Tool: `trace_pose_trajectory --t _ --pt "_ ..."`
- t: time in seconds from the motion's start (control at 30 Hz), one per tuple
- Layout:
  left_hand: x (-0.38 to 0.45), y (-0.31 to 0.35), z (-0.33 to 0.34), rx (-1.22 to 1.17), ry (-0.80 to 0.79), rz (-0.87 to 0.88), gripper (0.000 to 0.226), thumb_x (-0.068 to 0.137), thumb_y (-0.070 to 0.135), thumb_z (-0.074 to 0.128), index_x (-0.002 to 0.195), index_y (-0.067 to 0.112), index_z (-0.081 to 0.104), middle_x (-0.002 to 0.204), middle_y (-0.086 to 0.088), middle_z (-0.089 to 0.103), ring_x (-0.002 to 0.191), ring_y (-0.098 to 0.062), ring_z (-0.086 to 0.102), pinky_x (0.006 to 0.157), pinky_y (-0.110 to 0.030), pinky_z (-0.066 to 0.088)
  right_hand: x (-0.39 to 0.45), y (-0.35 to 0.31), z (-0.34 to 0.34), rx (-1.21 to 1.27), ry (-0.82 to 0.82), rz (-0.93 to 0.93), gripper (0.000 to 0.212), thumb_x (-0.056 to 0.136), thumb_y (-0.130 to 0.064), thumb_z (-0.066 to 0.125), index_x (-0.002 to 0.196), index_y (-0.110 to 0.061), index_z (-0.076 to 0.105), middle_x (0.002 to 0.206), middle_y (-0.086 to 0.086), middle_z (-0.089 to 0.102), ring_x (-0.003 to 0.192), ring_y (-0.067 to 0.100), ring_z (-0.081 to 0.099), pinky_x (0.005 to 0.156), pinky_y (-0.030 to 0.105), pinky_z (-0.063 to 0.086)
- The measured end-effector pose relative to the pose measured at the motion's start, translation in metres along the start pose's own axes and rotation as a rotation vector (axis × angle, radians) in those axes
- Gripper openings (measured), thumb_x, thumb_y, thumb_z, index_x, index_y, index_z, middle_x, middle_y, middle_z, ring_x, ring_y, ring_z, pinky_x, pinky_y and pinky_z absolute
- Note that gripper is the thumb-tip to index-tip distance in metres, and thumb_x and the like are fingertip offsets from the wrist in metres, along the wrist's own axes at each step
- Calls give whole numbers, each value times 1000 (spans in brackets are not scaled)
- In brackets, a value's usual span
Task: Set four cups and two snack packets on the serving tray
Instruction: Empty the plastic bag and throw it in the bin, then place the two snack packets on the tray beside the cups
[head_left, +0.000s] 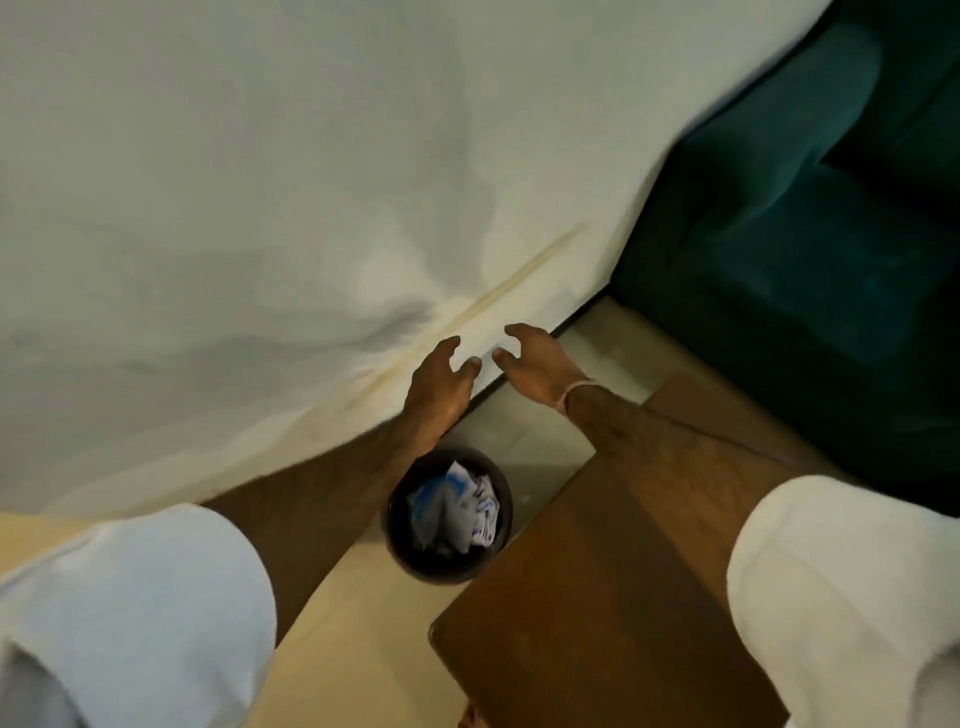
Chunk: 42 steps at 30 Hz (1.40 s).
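No cup, snack packet or serving tray is in view. My left hand (439, 384) and my right hand (535, 361) are stretched forward side by side near the lower edge of a white sheet-covered bed (260, 208). Both hands hold nothing and their fingers are curled apart. A pale band sits on my right wrist. The picture is blurred.
A round black waste bin (449, 512) with crumpled white and blue wrappers stands on the floor under my left forearm. A brown wooden tabletop (597, 597) lies at the lower right. A dark green sofa (805, 234) fills the upper right.
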<state>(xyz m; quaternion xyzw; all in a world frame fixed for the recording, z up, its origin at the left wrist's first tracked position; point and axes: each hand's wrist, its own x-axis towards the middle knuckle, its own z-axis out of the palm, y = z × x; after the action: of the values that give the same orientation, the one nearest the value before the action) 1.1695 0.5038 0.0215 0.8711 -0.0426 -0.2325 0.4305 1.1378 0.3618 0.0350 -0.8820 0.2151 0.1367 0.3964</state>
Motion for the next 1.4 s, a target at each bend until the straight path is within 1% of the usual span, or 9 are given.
trace_pose_trajectory --t 0.13,0.23,0.3,0.47,0.67,0.87,1.07,1.3,1.4 --pt "-33 88 -23 -14 35 128 52 99 37 50 148 24 38 152 -1 44 133 -22 47 103 -31 36 -50 -27 -85 37 134 -30 56 101 -34 49 151 -13 34 156 9 37 141 27 40 118 39 32" --pt "-64 151 -34 -30 47 212 51 99 36 51 148 25 39 150 0 46 134 -20 45 105 -32 37 -97 -39 -146 82 250 -63 55 101 -33 50 150 -14 35 154 10 41 138 27 45 116 42 36" --pt "-85 187 -36 -36 59 265 52 98 36 53 147 25 40 150 1 46 134 -19 45 106 -33 38 -128 -44 -183 99 323 -76 55 101 -33 50 150 -15 35 154 9 40 137 27 45 116 41 36" --pt "-143 277 -29 -5 62 430 53 98 32 57 147 22 41 153 2 43 138 -19 41 113 -37 35 -209 -46 -273 85 462 -104 57 101 -33 51 152 -14 32 157 8 35 139 29 43 116 44 36" --pt "-212 386 -7 10 40 618 55 97 33 57 148 23 40 152 -3 41 137 -21 40 113 -40 36 -308 -35 -370 37 631 -140 60 99 -34 52 152 -14 31 157 8 35 139 27 42 116 44 36" --pt "-300 486 38 41 -1 814 59 95 33 59 149 20 39 152 -6 40 138 -23 39 115 -41 33 -425 -4 -457 -2 802 -134 60 99 -35 53 151 -14 32 157 8 34 137 27 45 114 44 39" --pt "-397 564 105 59 -91 975 64 93 33 61 150 17 37 154 -10 37 142 -24 34 117 -40 30 -550 48 -521 -8 953 -52 59 98 -38 52 150 -18 33 155 7 37 136 27 46 111 47 41" --pt "-518 610 200 49 -228 1091 66 90 35 63 149 19 37 154 -7 36 142 -22 31 116 -37 27 -692 128 -556 -9 1086 60 57 97 -39 54 147 -18 37 153 8 38 135 27 47 110 46 43" --pt "-571 617 242 54 -286 1119 67 91 37 61 150 23 34 155 -5 33 144 -23 28 115 -40 26 -750 166 -563 -13 1126 106 55 97 -39 55 146 -19 38 152 8 39 134 26 48 111 44 43"
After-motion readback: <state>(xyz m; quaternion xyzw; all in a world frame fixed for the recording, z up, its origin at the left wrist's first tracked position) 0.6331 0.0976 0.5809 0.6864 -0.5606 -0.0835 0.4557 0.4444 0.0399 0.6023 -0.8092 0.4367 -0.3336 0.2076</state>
